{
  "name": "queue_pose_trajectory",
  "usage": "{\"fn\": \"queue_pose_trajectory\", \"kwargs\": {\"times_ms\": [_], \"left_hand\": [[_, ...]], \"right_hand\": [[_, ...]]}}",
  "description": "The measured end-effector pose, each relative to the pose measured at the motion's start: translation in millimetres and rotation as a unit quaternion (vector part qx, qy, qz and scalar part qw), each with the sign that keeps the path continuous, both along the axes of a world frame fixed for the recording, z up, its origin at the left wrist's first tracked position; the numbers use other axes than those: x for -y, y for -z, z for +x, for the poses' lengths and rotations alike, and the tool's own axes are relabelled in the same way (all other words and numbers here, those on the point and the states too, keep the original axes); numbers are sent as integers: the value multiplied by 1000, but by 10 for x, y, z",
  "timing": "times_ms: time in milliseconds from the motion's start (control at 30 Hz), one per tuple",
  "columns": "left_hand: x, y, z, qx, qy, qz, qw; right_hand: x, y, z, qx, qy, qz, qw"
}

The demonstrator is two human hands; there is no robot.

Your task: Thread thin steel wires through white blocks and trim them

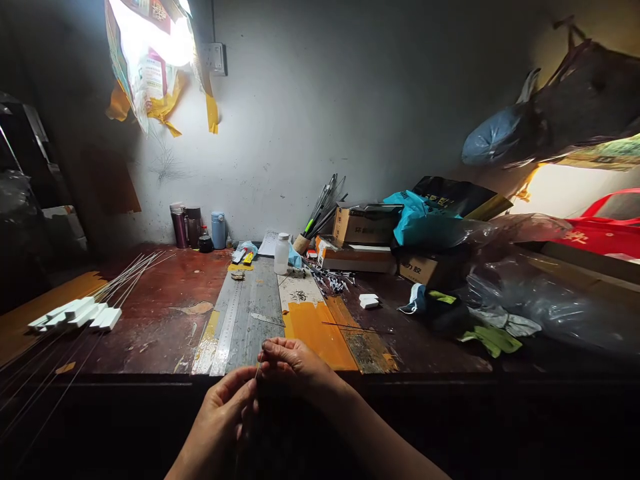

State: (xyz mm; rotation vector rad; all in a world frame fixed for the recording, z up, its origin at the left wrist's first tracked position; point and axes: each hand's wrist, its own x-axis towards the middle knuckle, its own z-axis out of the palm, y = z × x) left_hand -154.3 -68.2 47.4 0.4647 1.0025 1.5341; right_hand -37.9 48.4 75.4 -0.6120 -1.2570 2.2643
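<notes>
Just in front of the table's front edge, my left hand (231, 403) pinches a thin rod (258, 369) between thumb and fingers. Slightly higher and to the right, my right hand (296, 365) is closed on the same rod near its upper part. The rod's lower length fades into the dark. Beyond the hands lie a steel ruler (231, 327) and a knife-like blade (267, 320) on a grey strip (250, 290). Orange tape (320, 333) covers the surface right of them. Dark thin rods (350, 326) lie across the tape's right side.
At left, white foam blocks (83, 312) hold several long thin rods (133, 277). A plastic bottle (282, 255), flasks (218, 231) and a cardboard box (367, 223) stand toward the wall. Plastic bags (530, 300) crowd the right. A bright lamp (155, 33) hangs upper left.
</notes>
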Motion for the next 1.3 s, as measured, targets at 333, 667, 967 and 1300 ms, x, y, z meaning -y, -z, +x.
{"fn": "queue_pose_trajectory", "kwargs": {"times_ms": [333,667,967,1300], "left_hand": [[11,45,-18,-1,25,7,1000],[30,49,25,18,36,28,999],[-5,64,92,42,5,21,999],[-17,85,130,31,12,29,999]], "right_hand": [[-13,50,9,7,-5,11,1000],[1,77,29,18,5,21,1000],[63,27,64,20,10,36,999],[150,44,98,50,24,77,995]]}}
